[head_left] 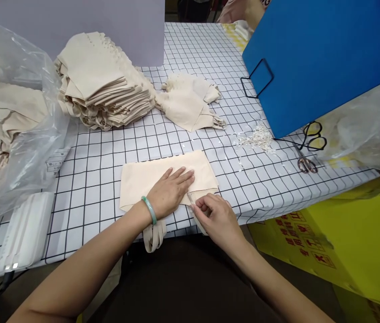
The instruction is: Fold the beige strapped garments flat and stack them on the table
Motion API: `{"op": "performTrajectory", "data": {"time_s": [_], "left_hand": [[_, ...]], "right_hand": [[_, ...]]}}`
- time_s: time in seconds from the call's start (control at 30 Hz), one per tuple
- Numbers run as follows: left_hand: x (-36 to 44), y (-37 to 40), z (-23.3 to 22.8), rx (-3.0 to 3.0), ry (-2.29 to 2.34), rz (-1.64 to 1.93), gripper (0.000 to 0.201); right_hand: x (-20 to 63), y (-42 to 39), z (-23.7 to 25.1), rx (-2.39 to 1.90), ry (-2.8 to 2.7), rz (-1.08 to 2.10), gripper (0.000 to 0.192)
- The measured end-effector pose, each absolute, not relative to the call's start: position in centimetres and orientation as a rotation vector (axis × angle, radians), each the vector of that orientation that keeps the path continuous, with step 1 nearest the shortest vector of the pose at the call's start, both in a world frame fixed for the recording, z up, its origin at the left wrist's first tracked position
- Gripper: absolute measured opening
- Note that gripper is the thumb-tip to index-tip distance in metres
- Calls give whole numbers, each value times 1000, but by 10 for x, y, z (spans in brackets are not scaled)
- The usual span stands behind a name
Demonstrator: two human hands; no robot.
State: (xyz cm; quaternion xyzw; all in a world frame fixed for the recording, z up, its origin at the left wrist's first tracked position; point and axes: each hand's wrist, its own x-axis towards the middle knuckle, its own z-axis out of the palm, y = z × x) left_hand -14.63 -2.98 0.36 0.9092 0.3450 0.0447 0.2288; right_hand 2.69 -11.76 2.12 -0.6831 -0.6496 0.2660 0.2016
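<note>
A cream fabric piece [143, 181] with scalloped upper edge lies folded flat near the front edge of the table. My left hand [170, 193], a green bangle at its wrist, rests on it with fingers stretched out. My right hand [217, 217] pinches the fabric at its lower right corner, thumb and index finger together; what exactly sits between the fingertips is partly hidden. Below the left wrist, cream straps [154, 235] hang over the table edge. Another strip of cream fabric hangs beneath my right hand.
A tall stack of cream pieces [105, 85] stands behind, with loose pieces [190, 105] beside it. Left are a plastic bag [32, 148] of fabric and a white device [27, 229]. Right are small scraps [259, 138], scissors [307, 165], a blue panel [321, 58] and a yellow box [344, 242].
</note>
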Motion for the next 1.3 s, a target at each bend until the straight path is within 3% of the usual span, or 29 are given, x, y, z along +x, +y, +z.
{"op": "performTrajectory", "data": {"time_s": [0.13,0.37,0.43,0.53,0.63,0.77,0.93,1.17,1.3], "left_hand": [[-145,-30,3,2507,969,88,49],[-149,-27,4,2444,928,164,45],[-163,-21,9,2376,933,312,43],[-195,-15,16,2313,1105,614,43],[-218,-17,13,2349,1328,584,43],[-223,-28,-4,2389,1542,217,53],[-218,-35,-8,2407,1634,117,59],[-221,-45,-3,2383,1834,377,54],[-221,-70,4,2372,1821,615,37]], "right_hand": [[31,-121,31,-1899,-1659,1083,28],[37,-123,24,-1969,-1720,1014,31],[41,-118,30,-1952,-1806,861,31],[38,-98,38,-1838,-1937,349,31],[18,-67,32,-1676,-2075,99,43],[-10,-37,-3,-1669,-2379,208,62],[-11,-29,-27,-1793,-2502,298,68],[-52,-24,-4,-1553,-2484,159,67],[-72,-22,-14,-1556,-2561,312,64]]}}
